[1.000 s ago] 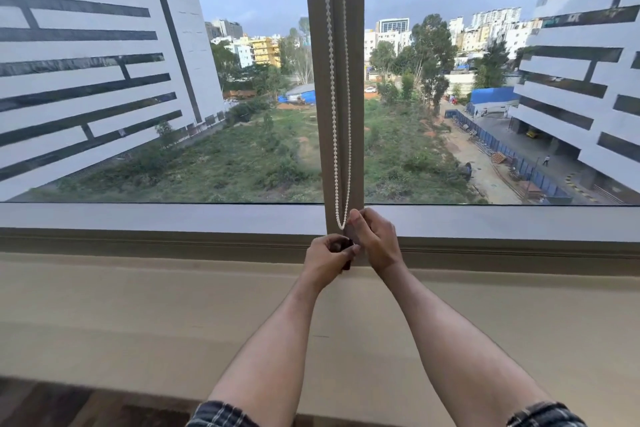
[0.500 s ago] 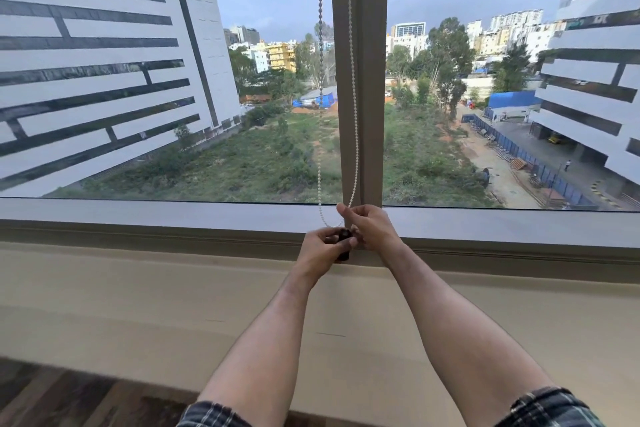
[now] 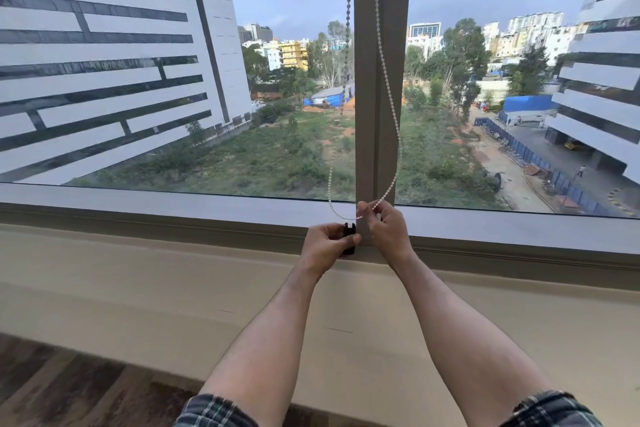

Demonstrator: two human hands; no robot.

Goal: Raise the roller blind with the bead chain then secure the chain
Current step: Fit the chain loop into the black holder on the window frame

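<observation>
Beyond the glass lie towers and scrubland; against the grey window mullion [image 3: 382,80] hangs the white beaded plastic chain [image 3: 390,104], light and limp, its slack loop pinched by the right hand [image 3: 386,230] just above the black plastic clip [image 3: 349,239] gripped in the left hand [image 3: 327,244]. Best held low by the beads.

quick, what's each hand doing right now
Left hand: fingers grip the black chain clip.
Right hand: fingers pinch the bead chain.
</observation>
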